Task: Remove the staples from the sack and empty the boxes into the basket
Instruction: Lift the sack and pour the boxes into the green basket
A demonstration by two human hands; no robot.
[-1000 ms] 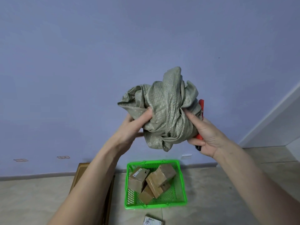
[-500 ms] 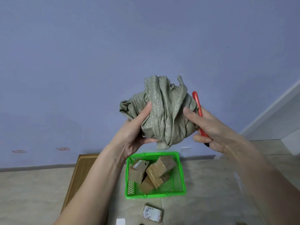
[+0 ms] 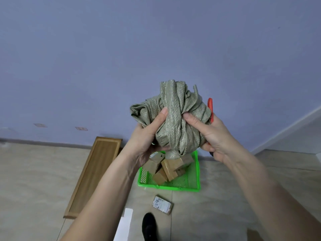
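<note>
I note a long wooden board (image 3: pixel 94 176) flat on the floor at left, and beside it the green basket (image 3: pixel 197 173) near the wall with several brown boxes (image 3: pixel 171 168) piled inside. Above the basket I see the crumpled green sack (image 3: pixel 175 119) bunched into a ball and held in the air, the left hand (image 3: pixel 147 136) grasping its left side with thumb pressed into the cloth, the right hand (image 3: pixel 213 134) grasping its right side while also clutching a red-handled tool (image 3: pixel 210 108) behind it. One labelled box (image 3: pixel 162 204) lies on the floor just in front of the basket, apart from it, with a white sheet (image 3: pixel 126 223) and a black shoe (image 3: pixel 149 226) nearer me.
</note>
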